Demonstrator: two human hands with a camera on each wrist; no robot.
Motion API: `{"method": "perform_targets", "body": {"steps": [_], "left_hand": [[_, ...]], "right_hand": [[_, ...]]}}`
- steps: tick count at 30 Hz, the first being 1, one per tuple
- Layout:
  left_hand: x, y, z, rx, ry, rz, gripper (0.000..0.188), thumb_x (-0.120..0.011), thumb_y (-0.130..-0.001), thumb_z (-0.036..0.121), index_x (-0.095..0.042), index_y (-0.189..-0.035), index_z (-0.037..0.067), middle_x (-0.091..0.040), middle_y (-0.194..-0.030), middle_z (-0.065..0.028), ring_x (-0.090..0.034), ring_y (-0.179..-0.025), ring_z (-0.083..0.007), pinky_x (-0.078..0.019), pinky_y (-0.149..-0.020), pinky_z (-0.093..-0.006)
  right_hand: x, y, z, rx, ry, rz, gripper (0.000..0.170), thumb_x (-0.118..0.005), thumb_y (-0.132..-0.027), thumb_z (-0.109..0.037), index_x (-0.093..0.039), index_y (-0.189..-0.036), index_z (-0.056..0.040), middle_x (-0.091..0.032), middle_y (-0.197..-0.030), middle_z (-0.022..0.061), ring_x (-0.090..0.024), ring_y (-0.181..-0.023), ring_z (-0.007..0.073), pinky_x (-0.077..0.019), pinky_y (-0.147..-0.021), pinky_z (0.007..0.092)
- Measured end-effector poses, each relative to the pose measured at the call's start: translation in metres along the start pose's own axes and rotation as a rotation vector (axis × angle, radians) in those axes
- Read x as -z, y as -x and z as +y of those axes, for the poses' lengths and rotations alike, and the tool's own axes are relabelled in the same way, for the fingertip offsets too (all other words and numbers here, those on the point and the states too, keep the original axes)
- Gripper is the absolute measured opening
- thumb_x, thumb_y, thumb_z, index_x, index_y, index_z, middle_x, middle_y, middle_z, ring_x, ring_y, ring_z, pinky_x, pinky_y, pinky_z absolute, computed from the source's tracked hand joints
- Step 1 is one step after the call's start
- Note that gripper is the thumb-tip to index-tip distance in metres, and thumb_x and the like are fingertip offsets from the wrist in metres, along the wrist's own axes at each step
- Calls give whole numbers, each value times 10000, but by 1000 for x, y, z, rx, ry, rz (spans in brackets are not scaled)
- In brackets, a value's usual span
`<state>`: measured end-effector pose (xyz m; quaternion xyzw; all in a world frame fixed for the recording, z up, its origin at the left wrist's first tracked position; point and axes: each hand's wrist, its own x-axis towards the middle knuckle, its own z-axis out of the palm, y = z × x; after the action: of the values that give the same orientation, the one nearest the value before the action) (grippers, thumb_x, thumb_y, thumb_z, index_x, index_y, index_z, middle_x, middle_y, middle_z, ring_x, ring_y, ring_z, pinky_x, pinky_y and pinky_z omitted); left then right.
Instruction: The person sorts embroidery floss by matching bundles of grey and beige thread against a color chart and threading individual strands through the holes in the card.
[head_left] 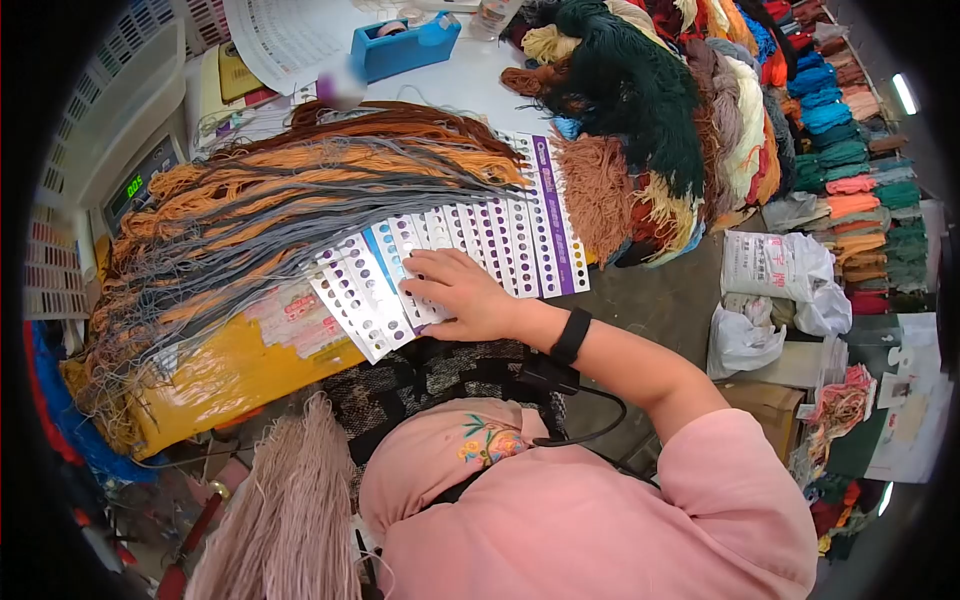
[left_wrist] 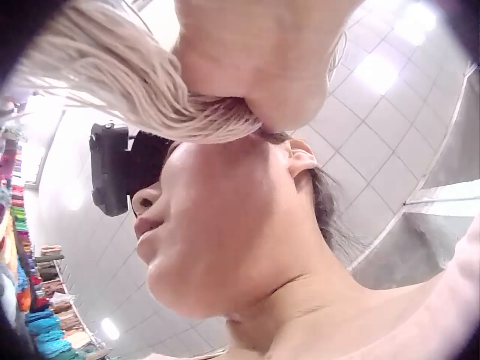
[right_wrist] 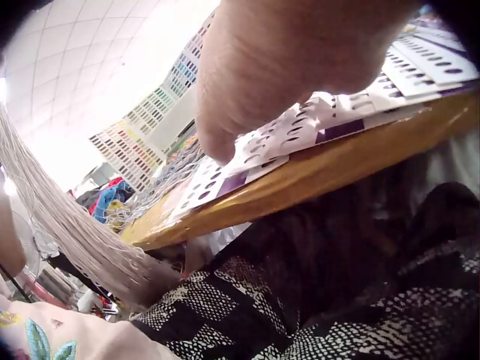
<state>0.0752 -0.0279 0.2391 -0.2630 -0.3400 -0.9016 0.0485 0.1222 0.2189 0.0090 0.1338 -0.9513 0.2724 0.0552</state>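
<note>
My right hand (head_left: 460, 295) rests on a fan of white shade cards (head_left: 352, 290) punched with rows of holes, its fingers spread over them. The right wrist view shows the thumb (right_wrist: 217, 142) touching the top of a card (right_wrist: 201, 187) near the table edge. My left hand (left_wrist: 262, 60) grips a thick hank of pale pinkish-beige yarn (left_wrist: 112, 67), which bends beneath the fingers close to the person's head. Lower down, that hank (head_left: 280, 510) hangs beside the lap in the head view, where the left hand is out of sight.
Orange, grey and brown yarn (head_left: 300, 190) lies across the yellow tabletop (head_left: 240, 370). Behind it stand a blue tape dispenser (head_left: 405, 48) and a scale (head_left: 140, 185). Dark green and mixed hanks (head_left: 640, 90) are heaped at the back right; white bags (head_left: 775, 270) sit lower right.
</note>
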Motion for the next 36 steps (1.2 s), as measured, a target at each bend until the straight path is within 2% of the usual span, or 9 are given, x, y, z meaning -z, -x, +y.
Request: {"method": "perform_targets", "body": {"steps": [3, 5, 8, 11, 13, 21, 25, 31, 36], "left_hand": [[25, -17, -9, 30, -285, 319, 165, -499, -795, 142, -524, -940, 65, -517, -758, -31, -469, -625, -74, -393, -481, -199], [37, -24, -41, 373, -546, 574, 166, -500, -794, 141, -524, -940, 67, -516, -757, -30, -467, -625, -72, -392, -477, -198], [79, 7, -135, 1040, -373, 241, 223, -521, -807, 204, -531, -972, 54, -550, -848, -26, -509, -727, -95, -414, -540, -204], [107, 41, -196, 1170, -348, 166, 223, -474, -836, 142, -498, -1022, 23, -525, -984, -90, -535, -873, -184, -445, -608, -235], [108, 48, -212, 1304, -325, 236, 234, -467, -824, 85, -476, -1030, -26, -513, -1015, -130, -543, -835, -194, -465, -619, -251], [106, 52, -237, 1431, -576, 114, 151, -550, -792, 141, -529, -859, 7, -540, -695, -47, -505, -543, -104, -418, -472, -208], [90, 56, -238, 1427, -613, 233, 208, -553, -798, 237, -552, -822, 30, -518, -586, -40, -479, -481, -108, -390, -434, -221], [102, 61, -226, 1448, -465, 241, 199, -528, -818, 226, -546, -838, 29, -524, -599, -48, -493, -483, -111, -392, -424, -220], [111, 75, -213, 1470, -658, 23, 182, -493, -837, 206, -528, -807, 30, -502, -577, -34, -477, -455, -105, -379, -414, -213]], "right_hand": [[-3, 1, 2, 1, 10, -36, 622, -678, -603, -241, -412, -1136, -63, -355, -1213, 154, -309, -1159, 303, -249, -934, 415], [-2, 2, 3, 6, 7, -35, 614, -676, -613, -261, -403, -1119, -48, -353, -1200, 161, -308, -1155, 308, -247, -937, 423], [-7, 3, 7, -17, -14, -19, 614, -667, -630, -248, -393, -1140, -43, -363, -1202, 155, -319, -1152, 298, -249, -941, 417], [-5, 4, 7, -29, -36, 3, 628, -669, -623, -237, -393, -1151, -41, -378, -1191, 148, -335, -1139, 286, -251, -943, 407], [-4, 4, 8, -28, -60, 16, 633, -671, -617, -231, -395, -1153, -38, -383, -1188, 144, -344, -1131, 279, -253, -945, 401], [-2, 8, 10, -13, -126, 87, 648, -693, -581, -184, -407, -1143, -35, -390, -1181, 138, -367, -1106, 273, -275, -933, 392], [1, 10, 12, 13, -165, 145, 658, -702, -564, -158, -410, -1143, -45, -398, -1171, 138, -389, -1081, 282, -300, -911, 393], [13, 10, 9, 27, -210, 156, 624, -695, -553, -136, -441, -1118, -65, -435, -1134, 131, -437, -1020, 283, -341, -871, 375], [13, 14, 19, 79, -123, 117, 576, -693, -549, -137, -475, -1077, -65, -466, -1103, 119, -465, -988, 264, -362, -846, 362]]}}
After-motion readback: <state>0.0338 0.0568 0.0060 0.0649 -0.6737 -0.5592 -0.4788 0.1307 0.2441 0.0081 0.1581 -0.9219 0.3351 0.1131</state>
